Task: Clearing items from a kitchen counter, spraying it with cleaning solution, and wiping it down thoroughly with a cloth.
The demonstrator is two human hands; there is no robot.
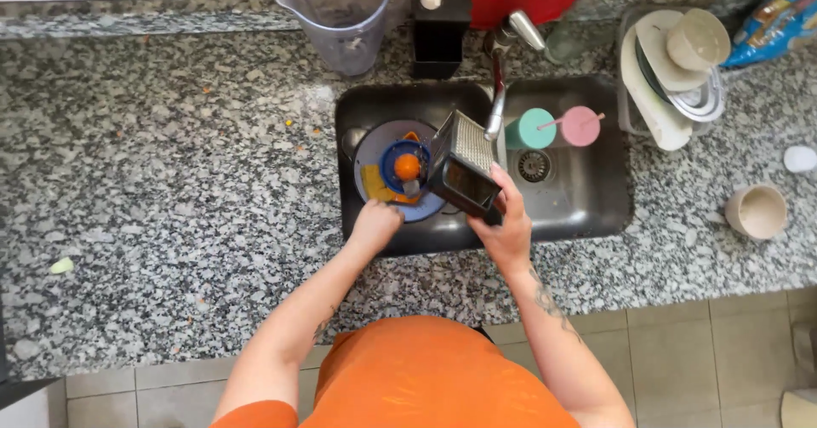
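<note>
**Grater held one-handed over a crowded sink: slip and knock risks**

Box grater (pixel 464 162) is up in the air over the left half of the sink (pixel 596 215), tilted, open bottom facing the camera, top close to the tap spout (pixel 496 109). Right hand (pixel 509 224) is wrapped shut around its lower end; only grip on it.

Left hand (pixel 374 224) is down at the near sink edge, fingers curled, by the blue plate (pixel 370 151). Can't tell if it holds anything.

Risks as I judge them:
- Wet metal, single-hand grip at one end: grater could twist out and drop onto the plate and the blue-and-orange piece (pixel 406 166) stacked on it.
- Cutting faces sit near the left hand, so a slip could scrape knuckles.
- Swinging the top further could clip the spout.
- Teal cup (pixel 534 128) and pink cup (pixel 581 126) stand in the right half, easy to topple.

Outside the sink: clear jug (pixel 340 19), black soap dispenser (pixel 441 24), loaded dish rack (pixel 672 71).
</note>
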